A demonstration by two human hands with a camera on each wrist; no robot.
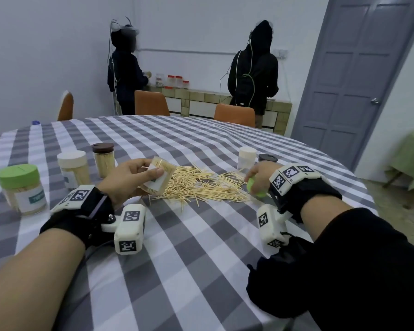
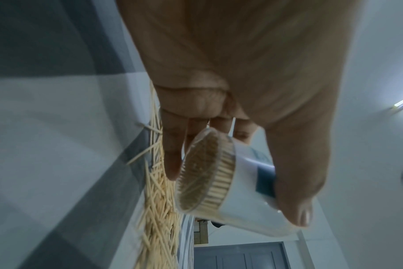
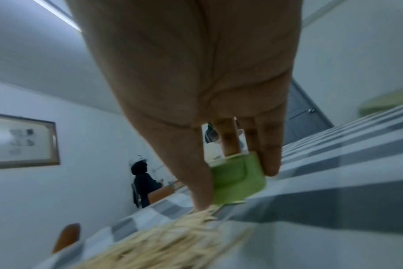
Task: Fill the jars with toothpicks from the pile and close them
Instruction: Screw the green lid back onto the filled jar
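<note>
Your left hand grips an uncapped clear jar, fingers and thumb curled round its labelled wall. The jar is tilted, its open mouth turned up and away from you, and it is packed with toothpicks standing on end. In the left wrist view the thumb presses across the white label while the other fingers wrap the far side, and the jar's clear base shows the packed toothpick ends. The jar hangs just above the near left edge of the toothpick pile, which lies spread on the grey-and-white checked tablecloth.

Your right hand pinches a green lid at the right end of the pile. In the right wrist view the thumb and fingers close on the rim of the lid, which sits low over the cloth, just beside the loose toothpicks; whether it touches the cloth cannot be told.

To your left stand three capped jars full of toothpicks: a green-capped one nearest, a white-capped one behind it, and a brown-capped one farther back. Beyond your right hand stand a white-capped jar and a dark lid, partly hidden by the hand.

Across the room two people in dark clothes face a tiled counter with red-capped jars on it, orange chairs ring the table, and a grey door is on the right.
</note>
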